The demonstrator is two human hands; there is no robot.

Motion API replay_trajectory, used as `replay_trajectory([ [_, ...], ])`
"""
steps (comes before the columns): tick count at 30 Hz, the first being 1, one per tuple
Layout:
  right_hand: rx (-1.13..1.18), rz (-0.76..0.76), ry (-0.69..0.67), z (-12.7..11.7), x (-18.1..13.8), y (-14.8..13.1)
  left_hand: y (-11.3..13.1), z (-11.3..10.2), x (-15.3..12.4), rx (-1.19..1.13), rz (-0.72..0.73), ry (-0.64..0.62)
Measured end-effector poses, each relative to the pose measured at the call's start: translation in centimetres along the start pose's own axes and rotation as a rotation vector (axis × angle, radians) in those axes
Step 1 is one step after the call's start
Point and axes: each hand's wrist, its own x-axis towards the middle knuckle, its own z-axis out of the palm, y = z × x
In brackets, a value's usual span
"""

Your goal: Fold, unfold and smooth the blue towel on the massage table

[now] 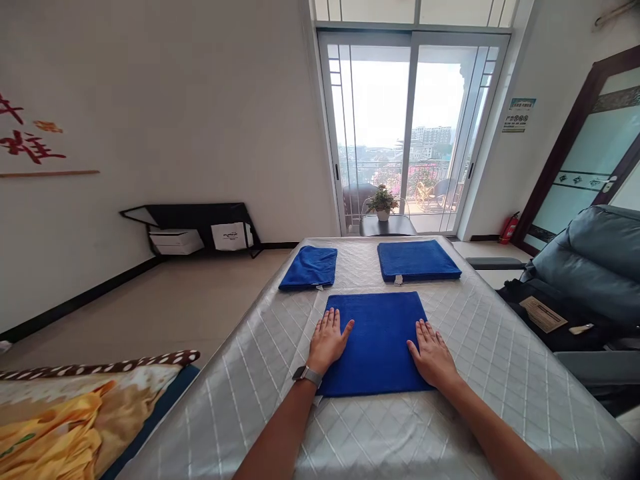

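Observation:
A blue cloth (377, 347), spread as a flat rectangle, lies in front of me on the table with a silvery quilted-pattern cover (240, 407). My left hand (329, 340) rests flat on its left edge, fingers stretched out, with a watch on the wrist. On the right edge lies my right hand (433, 353), palm down and fingers extended. Neither hand grips anything. Beyond the cloth, a folded blue cloth (309, 268) sits at the far left, somewhat uneven. A neat stack of folded blue cloths (419, 260) with a white tag is at the far right.
A potted plant (383, 202) stands on a dark chair (387, 227) past the table's far edge. To the right is a grey armchair (590, 260) holding a cardboard piece (543, 314). Bedding with yellow cloth (55, 433) lies at lower left; a black rack (200, 220) leans by the wall.

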Motion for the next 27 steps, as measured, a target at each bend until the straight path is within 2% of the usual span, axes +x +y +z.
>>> replay_trajectory([
  [7,0.023,0.007,-0.001,-0.5,0.0,-0.3,0.1,-0.4,-0.3,0.049,0.022,0.004],
  [11,0.047,0.011,-0.004,-0.6,-0.1,-0.5,1.3,-1.5,-0.8,0.047,0.028,0.111],
  [14,0.078,0.02,-0.006,-0.8,-0.2,-0.6,3.9,-2.4,-1.9,-0.008,0.191,0.163],
  [18,0.101,0.013,0.006,-0.8,-0.3,-0.6,9.6,-2.7,-4.5,-0.086,0.55,0.101],
  [20,0.077,-0.008,0.01,-0.8,-0.4,-0.5,12.5,-2.6,-5.5,-0.115,0.673,0.049],
  [22,0.037,-0.026,0.008,-0.7,-0.5,-0.4,14.7,-2.6,-6.0,-0.141,0.713,0.001],
  [24,0.008,-0.033,0.011,-0.6,-0.5,-0.3,15.7,-2.6,-5.9,-0.156,0.69,-0.035],
  [27,0.01,-0.02,0.025,-0.4,-0.4,-0.3,14.8,-2.6,-5.2,-0.148,0.601,-0.073],
])
